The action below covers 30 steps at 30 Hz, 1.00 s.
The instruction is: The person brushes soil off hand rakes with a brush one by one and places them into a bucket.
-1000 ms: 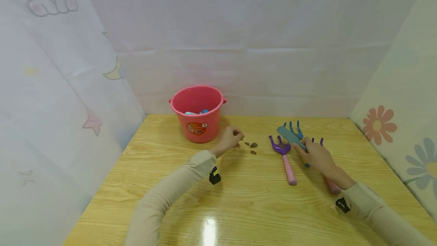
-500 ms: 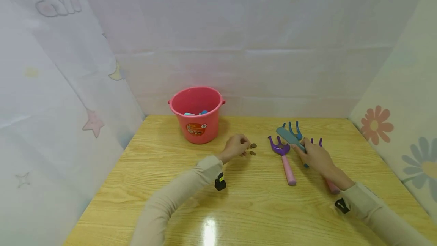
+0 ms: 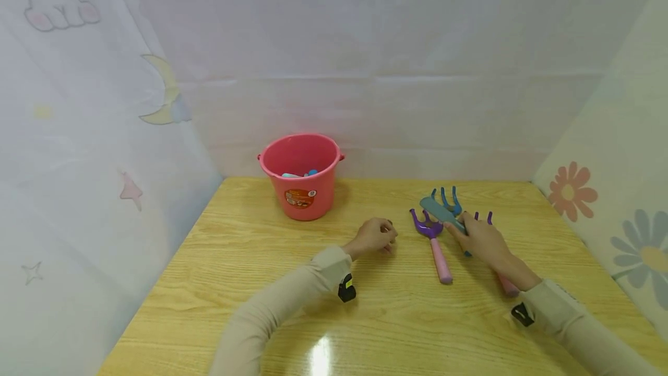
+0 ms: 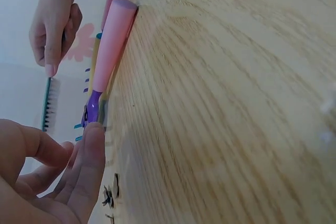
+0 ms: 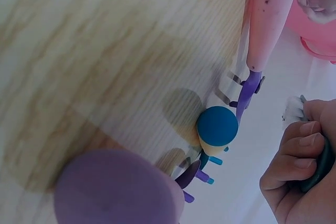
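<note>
Brush [image 3: 440,210], blue-green and tufted, is gripped in the right hand [image 3: 484,241]; the left hand [image 3: 373,236], loosely bent, holds nothing.

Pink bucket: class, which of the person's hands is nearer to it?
Left. The left hand is right of the pink bucket and nearer the camera; the right hand is farther right, gripping a brush.

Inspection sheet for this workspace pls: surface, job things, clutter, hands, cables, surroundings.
Surface: wooden table, glare spot near the front.
Job things: brush, held off the table; brown bits on the table.
Clutter: two purple rakes with pink handles and a blue rake, all lying flat; pink bucket, upright, things inside partly visible.
Hands: right hand grips the brush; left hand beside the brown bits, nothing seen in it.
Cables: nothing seen.
Surroundings: pale cloth, flower prints on the right.
</note>
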Each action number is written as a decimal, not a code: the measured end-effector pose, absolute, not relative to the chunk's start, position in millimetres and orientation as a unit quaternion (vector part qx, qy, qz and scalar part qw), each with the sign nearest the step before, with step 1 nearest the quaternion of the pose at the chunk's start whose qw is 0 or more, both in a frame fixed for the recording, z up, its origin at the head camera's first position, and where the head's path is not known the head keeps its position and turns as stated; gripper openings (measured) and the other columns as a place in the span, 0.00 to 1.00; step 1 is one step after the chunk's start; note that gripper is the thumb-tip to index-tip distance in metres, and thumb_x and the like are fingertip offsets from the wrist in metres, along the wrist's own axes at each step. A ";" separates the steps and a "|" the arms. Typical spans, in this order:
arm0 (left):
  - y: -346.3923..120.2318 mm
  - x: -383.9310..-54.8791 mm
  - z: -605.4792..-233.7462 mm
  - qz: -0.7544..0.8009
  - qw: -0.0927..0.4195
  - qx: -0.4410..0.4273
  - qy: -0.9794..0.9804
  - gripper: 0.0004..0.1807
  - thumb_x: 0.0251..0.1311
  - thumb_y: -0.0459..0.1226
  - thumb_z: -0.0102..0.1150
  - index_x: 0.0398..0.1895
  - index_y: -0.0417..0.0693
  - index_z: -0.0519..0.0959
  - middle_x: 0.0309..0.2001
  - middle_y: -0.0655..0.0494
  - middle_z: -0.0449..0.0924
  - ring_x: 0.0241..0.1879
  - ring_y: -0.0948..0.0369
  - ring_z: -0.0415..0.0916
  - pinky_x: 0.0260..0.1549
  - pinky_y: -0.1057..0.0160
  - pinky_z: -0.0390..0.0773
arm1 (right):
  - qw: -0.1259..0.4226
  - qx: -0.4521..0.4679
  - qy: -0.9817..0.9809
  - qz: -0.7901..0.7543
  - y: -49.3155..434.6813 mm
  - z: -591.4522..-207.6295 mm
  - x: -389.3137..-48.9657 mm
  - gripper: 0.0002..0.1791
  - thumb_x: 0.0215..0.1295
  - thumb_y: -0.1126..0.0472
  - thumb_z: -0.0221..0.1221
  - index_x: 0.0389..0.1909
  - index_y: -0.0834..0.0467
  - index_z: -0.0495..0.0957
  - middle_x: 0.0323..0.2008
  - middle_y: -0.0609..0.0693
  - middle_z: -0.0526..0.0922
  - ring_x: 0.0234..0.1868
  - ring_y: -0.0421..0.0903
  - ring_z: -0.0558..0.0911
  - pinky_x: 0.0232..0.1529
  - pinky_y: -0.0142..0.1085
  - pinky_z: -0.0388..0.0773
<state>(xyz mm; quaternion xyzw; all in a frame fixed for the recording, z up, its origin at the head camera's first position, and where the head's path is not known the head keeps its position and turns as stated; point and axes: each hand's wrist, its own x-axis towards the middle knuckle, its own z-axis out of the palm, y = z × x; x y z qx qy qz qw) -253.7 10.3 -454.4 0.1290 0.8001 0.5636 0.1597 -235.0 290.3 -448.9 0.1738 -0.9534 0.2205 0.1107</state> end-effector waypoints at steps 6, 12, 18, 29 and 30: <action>19.1 -249.2 -454.9 0.573 0.176 0.133 0.790 0.12 0.70 0.32 0.54 0.46 0.28 0.79 0.36 0.40 0.83 0.32 0.45 0.85 0.30 0.58 0.84 | 0.112 0.178 -0.953 0.216 290.3 -449.3 -235.6 0.18 0.74 0.50 0.55 0.30 0.59 0.67 0.13 0.43 0.64 0.13 0.39 0.62 0.14 0.30 0.55; 29.4 -245.8 -453.7 0.555 0.204 0.139 0.794 0.12 0.70 0.33 0.52 0.46 0.31 0.79 0.33 0.40 0.84 0.30 0.45 0.85 0.29 0.57 0.84 | 0.112 0.174 -0.954 0.215 288.6 -447.7 -235.0 0.19 0.74 0.50 0.55 0.29 0.58 0.66 0.13 0.44 0.64 0.13 0.39 0.62 0.14 0.31 0.55; 41.9 -242.5 -454.1 0.526 0.234 0.137 0.806 0.08 0.71 0.33 0.52 0.43 0.36 0.79 0.31 0.44 0.84 0.27 0.49 0.85 0.26 0.60 0.84 | 0.105 0.169 -0.955 0.220 288.2 -447.1 -234.1 0.19 0.74 0.49 0.55 0.30 0.59 0.67 0.14 0.44 0.65 0.13 0.40 0.63 0.14 0.31 0.56; 67.6 -237.5 -469.9 0.553 0.277 0.147 0.772 0.22 0.73 0.40 0.51 0.29 0.28 0.82 0.24 0.45 0.83 0.18 0.58 0.81 0.21 0.63 0.82 | 0.115 0.176 -0.953 0.219 289.0 -446.1 -233.7 0.18 0.74 0.51 0.56 0.30 0.59 0.67 0.14 0.43 0.63 0.12 0.38 0.61 0.14 0.29 0.55; 69.3 -236.9 -471.2 0.557 0.279 0.147 0.768 0.22 0.73 0.39 0.51 0.29 0.28 0.82 0.23 0.45 0.83 0.18 0.58 0.81 0.22 0.62 0.82 | 0.113 0.175 -0.953 0.220 289.3 -446.3 -233.9 0.18 0.74 0.51 0.56 0.30 0.59 0.67 0.14 0.43 0.63 0.12 0.38 0.61 0.14 0.29 0.55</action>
